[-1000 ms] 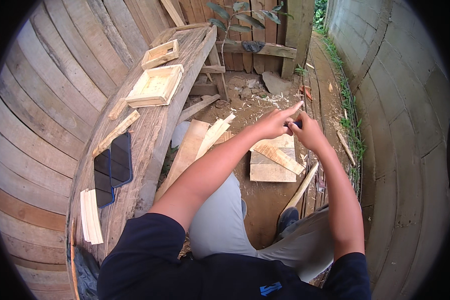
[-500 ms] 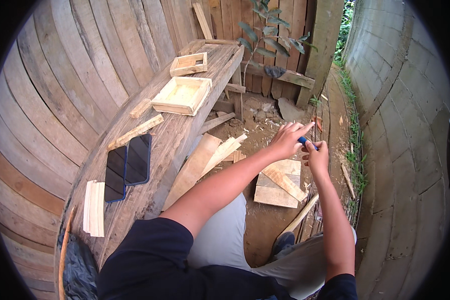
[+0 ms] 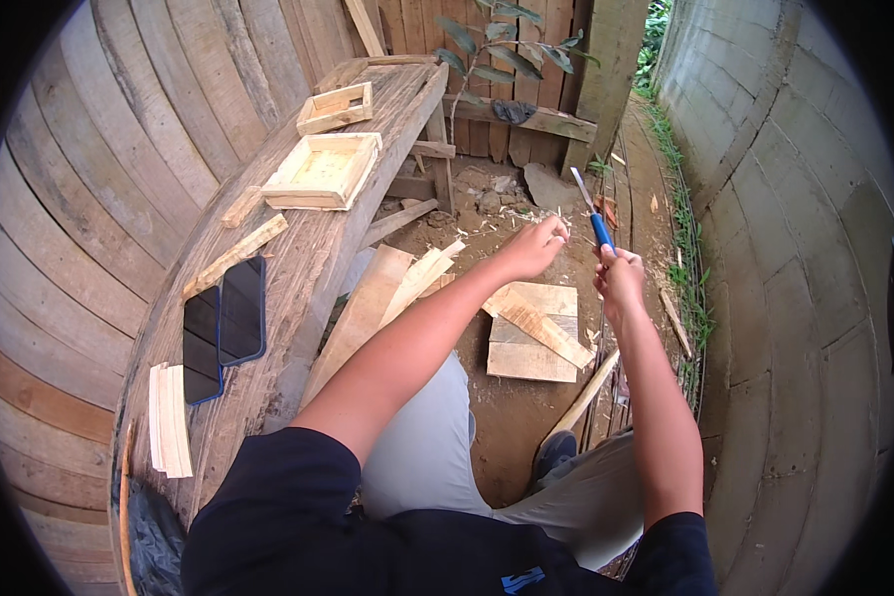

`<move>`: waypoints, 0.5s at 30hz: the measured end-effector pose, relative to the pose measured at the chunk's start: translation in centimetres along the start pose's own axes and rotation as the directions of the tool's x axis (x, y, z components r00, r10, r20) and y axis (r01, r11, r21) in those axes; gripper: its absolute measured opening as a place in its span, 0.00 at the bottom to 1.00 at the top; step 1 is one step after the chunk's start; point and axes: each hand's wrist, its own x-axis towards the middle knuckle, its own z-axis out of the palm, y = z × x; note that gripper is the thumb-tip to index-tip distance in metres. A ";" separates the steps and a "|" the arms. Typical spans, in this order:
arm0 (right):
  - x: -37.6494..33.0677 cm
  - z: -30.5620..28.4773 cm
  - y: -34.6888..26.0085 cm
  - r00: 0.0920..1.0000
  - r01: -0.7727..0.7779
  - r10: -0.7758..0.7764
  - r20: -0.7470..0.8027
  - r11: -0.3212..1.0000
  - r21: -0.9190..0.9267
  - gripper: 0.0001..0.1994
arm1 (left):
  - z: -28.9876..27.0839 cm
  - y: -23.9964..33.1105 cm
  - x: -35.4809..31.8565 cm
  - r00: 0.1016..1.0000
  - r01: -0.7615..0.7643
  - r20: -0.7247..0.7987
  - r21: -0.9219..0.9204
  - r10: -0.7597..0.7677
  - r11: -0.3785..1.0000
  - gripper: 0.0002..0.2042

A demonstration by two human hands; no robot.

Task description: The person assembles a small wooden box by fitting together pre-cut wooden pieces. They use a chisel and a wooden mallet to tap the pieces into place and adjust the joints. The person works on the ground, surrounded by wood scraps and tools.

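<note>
The right hand [image 3: 621, 278] is closed around the blue handle of a knife [image 3: 593, 216], whose thin blade points up and away toward twelve o'clock, clear of the body. The left hand [image 3: 536, 245] sits just beside it at about nine o'clock of the knife, fingers curled as if pinching something small; whether it actually holds a sliver of wood is too small to tell. Both hands are raised out over the dirt ground, so that any shavings would fall among the chips [image 3: 487, 223] already lying there and not on the lap.

Directly under the hands, at six o'clock, a flat square board [image 3: 528, 348] lies on the ground with a narrower strip [image 3: 541, 326] laid diagonally across it, within easy reach. More planks [image 3: 382, 303] lean from the ground against the bench [image 3: 298, 288] edge.

On the bench, at nine o'clock from the hands, two dark phones [image 3: 223, 323] lie flat side by side, back from the edge. Nearer the body lies a small stack of thin pale slats [image 3: 169, 417]. Farther along, toward eleven o'clock, stand a shallow square wooden tray [image 3: 323, 171] and a smaller open wooden frame [image 3: 336, 107], with loose sticks [image 3: 233, 253] between them and the phones.

No packages, labels or signs show anywhere; only bare wood, plank fencing and a concrete wall [image 3: 765, 199] at three o'clock.
</note>
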 end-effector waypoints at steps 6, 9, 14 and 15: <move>-1.9 0.3 -0.7 0.983 0.167 -0.162 0.082 0.984 -0.058 0.16 | 0.8 3.7 -0.2 0.965 0.199 0.215 -0.227 -0.151 0.953 0.28; -1.8 1.3 -0.2 0.966 0.219 -0.218 0.141 0.976 0.014 0.17 | 1.7 3.5 -0.2 0.997 0.068 0.054 -0.296 -0.055 0.953 0.29; -1.8 1.2 -0.2 0.919 0.267 -0.255 0.301 0.964 0.001 0.19 | 1.5 3.4 0.9 0.993 0.083 -0.038 -0.474 -0.114 0.877 0.21; -1.6 1.0 -0.3 0.897 0.281 -0.257 0.359 0.959 -0.016 0.20 | 1.3 3.2 1.1 0.992 0.070 -0.057 -0.502 -0.114 0.862 0.19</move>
